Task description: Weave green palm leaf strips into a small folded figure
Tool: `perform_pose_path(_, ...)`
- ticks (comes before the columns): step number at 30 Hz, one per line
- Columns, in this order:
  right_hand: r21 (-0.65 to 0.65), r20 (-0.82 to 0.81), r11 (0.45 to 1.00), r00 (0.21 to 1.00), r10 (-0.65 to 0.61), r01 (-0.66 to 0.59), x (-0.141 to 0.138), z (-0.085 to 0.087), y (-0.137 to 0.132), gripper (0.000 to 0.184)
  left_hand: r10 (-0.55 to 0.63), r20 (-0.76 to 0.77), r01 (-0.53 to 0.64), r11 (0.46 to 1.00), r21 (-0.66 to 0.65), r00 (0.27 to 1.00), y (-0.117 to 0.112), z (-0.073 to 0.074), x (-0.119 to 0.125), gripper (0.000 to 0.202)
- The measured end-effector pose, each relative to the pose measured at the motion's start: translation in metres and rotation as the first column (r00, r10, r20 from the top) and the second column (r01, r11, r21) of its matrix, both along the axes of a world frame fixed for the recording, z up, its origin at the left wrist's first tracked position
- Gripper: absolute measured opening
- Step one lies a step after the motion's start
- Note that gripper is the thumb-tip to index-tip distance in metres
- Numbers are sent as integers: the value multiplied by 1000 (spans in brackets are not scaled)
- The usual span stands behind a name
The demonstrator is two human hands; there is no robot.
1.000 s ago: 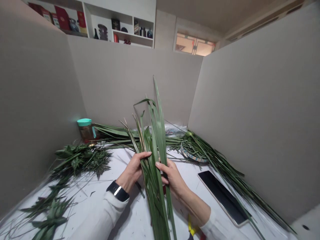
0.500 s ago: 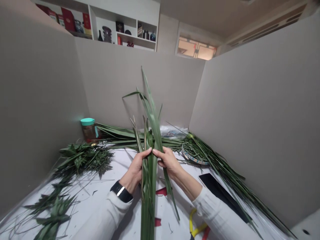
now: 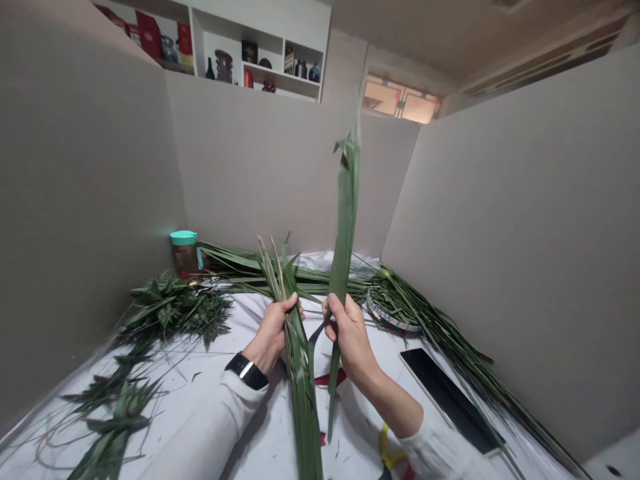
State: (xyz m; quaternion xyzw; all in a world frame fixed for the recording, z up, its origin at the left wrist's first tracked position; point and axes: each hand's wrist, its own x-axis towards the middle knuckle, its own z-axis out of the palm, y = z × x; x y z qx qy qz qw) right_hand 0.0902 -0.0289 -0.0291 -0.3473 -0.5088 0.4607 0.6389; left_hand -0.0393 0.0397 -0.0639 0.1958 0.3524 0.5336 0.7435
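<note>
My left hand (image 3: 274, 328) is closed round a bundle of long green leaves (image 3: 304, 413), thumb on top. The bundle's pale split tips point away from me and its other end runs down past the lower edge of the view. In my right hand (image 3: 349, 331) is a separate long leaf strip (image 3: 343, 233), pinched between thumb and fingers. This strip stands nearly upright, with a bent piece near its top, and its lower end hangs below the hand. A thin dark strip curves between the right hand and the bundle.
Woven leaf pieces (image 3: 175, 310) lie at left, near a jar with a teal lid (image 3: 185, 255). Long leaves (image 3: 450, 333) and a round tray (image 3: 390, 315) sit at right, beside a dark tablet (image 3: 450, 400). Yellow-handled scissors (image 3: 390, 450) lie in front. Grey panels (image 3: 290, 173) enclose the table.
My right hand has moved right, drawing its leaf strip away from the bundle. That strip now stands more upright, and the bundle in my left hand leans further left at its tips.
</note>
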Motion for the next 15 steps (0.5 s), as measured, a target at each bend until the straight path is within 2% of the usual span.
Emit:
perform_pose_path(4,14,9,1000,1000,-8,8,4,2,-8,30,-14,30,14,1000,-16,999,-1,0,-1,26)
perform_pose_path(11,-41,-100,991,988,120,-124,-5,-18,-12,35,-22,122,25,999,-23,992,-5,0,5,22)
perform_pose_path(13,-19,-166,992,979,116,-121,-6,-16,-19,39,15,156,-13,1000,-13,988,-3,0,2,23)
perform_pose_path(15,5,-211,995,972,101,-102,-4,-5,-32,40,61,191,-61,998,-9,980,1,0,-3,24)
